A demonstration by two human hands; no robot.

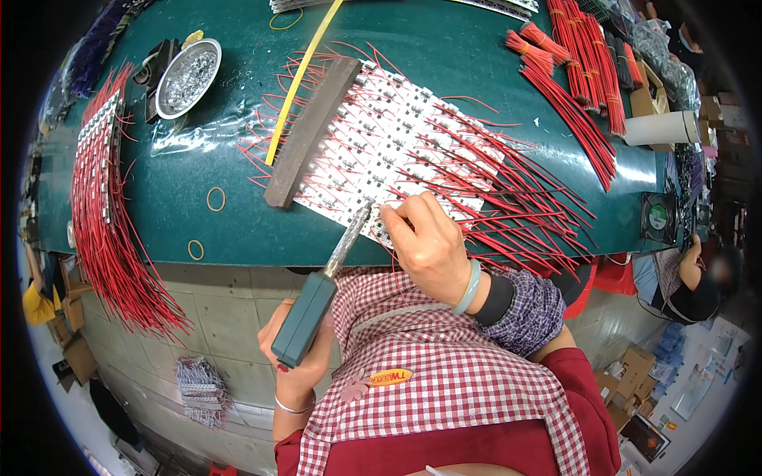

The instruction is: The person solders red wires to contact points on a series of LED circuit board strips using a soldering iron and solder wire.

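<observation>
My left hand (295, 349) is wrapped round the dark green handle of a soldering iron (344, 242), below the table's near edge. The iron's metal tip rests at the near edge of a white circuit board panel (381, 151) with black parts on it. My right hand (429, 238) is closed in a pinch over that panel, beside the tip. What its fingers hold is hidden. Many red wires (524, 198) fan out from the panel to the right. A brown bar (313, 131) lies across the panel's left part, with thinner red wires sticking out beyond it.
The green table (238, 230) bears a metal bowl (189, 79) of small shiny bits. At left hangs another wired panel (99, 159). A yellow strip (305, 75), rubber bands (215, 199), red wire bundles (583, 55), a white roll (663, 128) and a small fan (658, 217) lie around.
</observation>
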